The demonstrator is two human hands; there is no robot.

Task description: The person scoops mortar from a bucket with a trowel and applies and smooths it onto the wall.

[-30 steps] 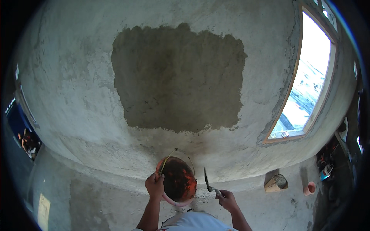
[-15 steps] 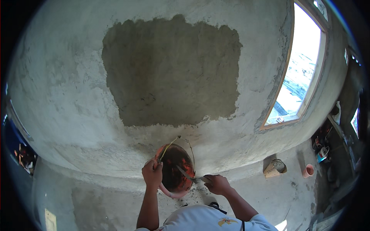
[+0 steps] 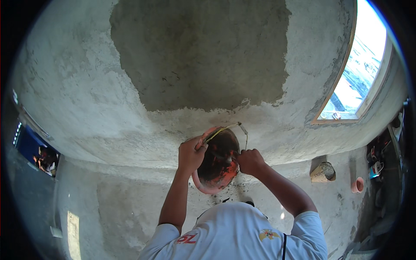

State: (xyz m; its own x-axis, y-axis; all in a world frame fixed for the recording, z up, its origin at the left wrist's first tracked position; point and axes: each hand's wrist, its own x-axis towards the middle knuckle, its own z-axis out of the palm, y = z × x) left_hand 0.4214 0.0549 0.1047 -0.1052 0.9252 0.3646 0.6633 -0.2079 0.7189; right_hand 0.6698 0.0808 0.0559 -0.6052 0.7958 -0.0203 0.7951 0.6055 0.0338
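An orange-red bucket (image 3: 208, 190), smeared dark inside, hangs tilted in front of me, its mouth toward me. My left hand (image 3: 192, 156) is closed on the bucket's left rim. At the right rim is my right hand (image 3: 251, 162), its fingers curled round a trowel (image 3: 229, 159); only a dull bit of the blade shows inside the bucket, and the handle is hidden in my fist. The wire bail (image 3: 239, 124), partly wrapped in yellow, stands up over the far side. Beyond the bucket rises a grey wall (image 3: 169, 125) with a dark, damp-looking plaster patch (image 3: 203, 56).
On the floor at right stand an open paper sack (image 3: 321, 173) of grey material and a small reddish pot (image 3: 357, 185). A wood-framed window (image 3: 355, 82) opens in the wall at right. Clutter (image 3: 376, 169) lines the far right; a doorway (image 3: 39, 151) is at left.
Both hands and the bucket have risen toward the wall, and the view has tipped down. My right hand has moved in against the rim; the trowel blade, plainly visible before, is now mostly hidden.
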